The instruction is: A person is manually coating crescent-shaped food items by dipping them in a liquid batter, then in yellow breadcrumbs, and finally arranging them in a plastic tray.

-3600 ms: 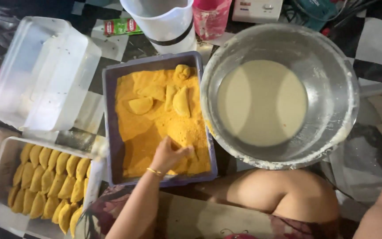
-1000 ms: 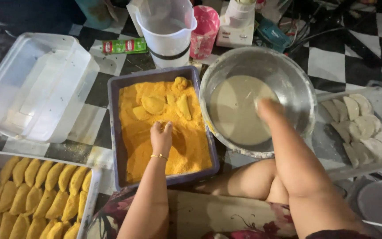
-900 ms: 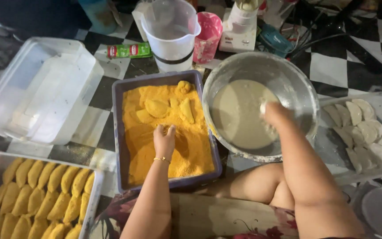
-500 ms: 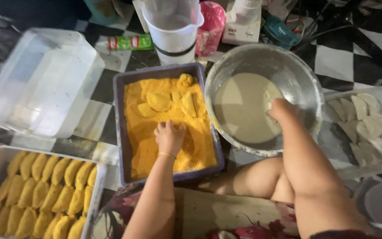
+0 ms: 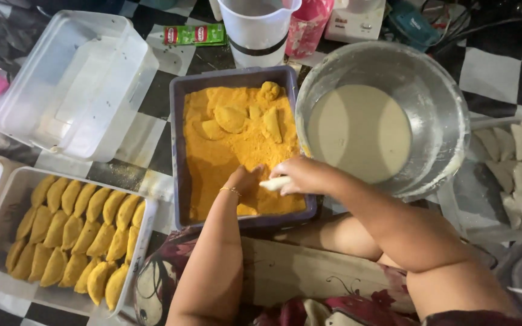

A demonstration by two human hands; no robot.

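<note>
one batter-coated pale pastry [image 5: 275, 183] sits pinched in the right hand [image 5: 302, 175], just over the near right corner of the purple rectangular tray of orange crumbs [image 5: 179, 139]. the left hand [image 5: 244, 180] lies palm down in the crumbs beside it, fingers loosely spread, gripping nothing. about four coated pieces lie near the tray's far edge. one round metal bowl of pale batter [image 5: 430, 84] touches the tray's right side.

Bare arms without sleeves, thin gold bracelet [image 5: 231, 191] on the left wrist, dark red flowered garment [image 5: 309, 308] at lower frame
</note>
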